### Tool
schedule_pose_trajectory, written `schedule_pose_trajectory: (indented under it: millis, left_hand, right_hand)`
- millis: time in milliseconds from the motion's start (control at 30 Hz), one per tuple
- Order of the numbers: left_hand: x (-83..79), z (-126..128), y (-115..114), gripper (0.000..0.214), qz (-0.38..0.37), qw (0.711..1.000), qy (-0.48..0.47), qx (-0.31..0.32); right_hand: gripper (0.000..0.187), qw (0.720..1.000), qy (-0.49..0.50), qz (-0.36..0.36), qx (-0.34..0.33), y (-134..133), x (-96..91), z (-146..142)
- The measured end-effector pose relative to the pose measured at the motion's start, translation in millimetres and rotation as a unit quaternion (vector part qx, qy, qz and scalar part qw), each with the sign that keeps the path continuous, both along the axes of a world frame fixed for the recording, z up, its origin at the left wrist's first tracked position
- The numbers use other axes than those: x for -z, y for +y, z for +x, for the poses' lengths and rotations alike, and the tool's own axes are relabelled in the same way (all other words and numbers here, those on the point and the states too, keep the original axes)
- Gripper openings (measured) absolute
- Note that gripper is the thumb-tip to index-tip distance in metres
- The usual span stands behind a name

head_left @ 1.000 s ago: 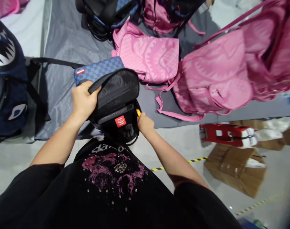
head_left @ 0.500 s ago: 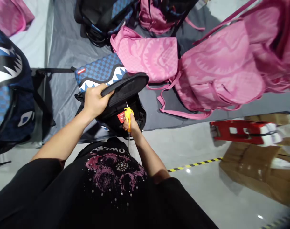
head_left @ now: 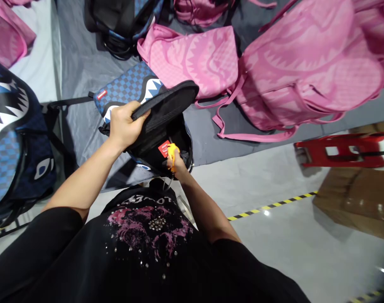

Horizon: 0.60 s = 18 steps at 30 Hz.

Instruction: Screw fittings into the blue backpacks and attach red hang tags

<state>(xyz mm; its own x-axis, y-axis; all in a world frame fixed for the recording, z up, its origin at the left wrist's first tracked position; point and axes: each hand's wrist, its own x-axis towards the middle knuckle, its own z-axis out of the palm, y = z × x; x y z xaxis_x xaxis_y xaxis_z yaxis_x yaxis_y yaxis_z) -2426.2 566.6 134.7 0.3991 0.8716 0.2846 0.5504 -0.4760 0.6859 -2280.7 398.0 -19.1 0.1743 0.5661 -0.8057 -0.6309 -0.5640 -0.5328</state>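
A small blue-and-black checkered bag (head_left: 128, 86) with a shark-teeth print lies open in front of me. My left hand (head_left: 126, 125) grips the edge of its raised black flap (head_left: 171, 103), thumb over the lining. In my right hand (head_left: 177, 163), at the bag's opening, are yellow-handled thread snips (head_left: 172, 150) with a cord hanging below. Their tip cannot be made out against the dark inside. Just left of the snips, a red label (head_left: 163, 149) shows on the black inner lining.
Pink bags lie beyond, a flat one (head_left: 207, 59) and a large backpack (head_left: 293, 71). At left stands a blue shark backpack (head_left: 9, 139); a black-and-blue bag (head_left: 116, 21) is at the back. On the floor are a red object (head_left: 346, 149) and a cardboard box (head_left: 359, 202).
The view has shifted slightly. My left hand still holds the flap. The snips in my right hand sit lower against the label, and their metal tip no longer shows.
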Motion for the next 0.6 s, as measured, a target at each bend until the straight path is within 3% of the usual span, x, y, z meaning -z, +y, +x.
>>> schedule_pose_trajectory:
  millis: [133,267,433,600]
  left_hand:
    - [-0.3,4.2,10.0,0.02,0.023,0.999,0.026,-0.009]
    - [0.9,5.4,19.0,0.02,0.025,0.999,0.044,-0.008]
    - [5.0,3.1,19.7,0.022,0.024,0.999,0.049,-0.003]
    - [0.0,4.0,21.7,0.022,0.022,0.999,0.043,0.008]
  right_hand:
    - [0.054,0.996,0.036,0.066,-0.043,5.5,2.1,-19.1]
    - [0.058,0.994,0.03,0.1,-0.006,6.9,7.1,-22.2]
    - [0.059,0.995,-0.001,0.096,0.001,12.2,12.0,-23.6]
    - [0.055,0.995,-0.058,0.059,-0.059,13.0,-4.8,-30.0]
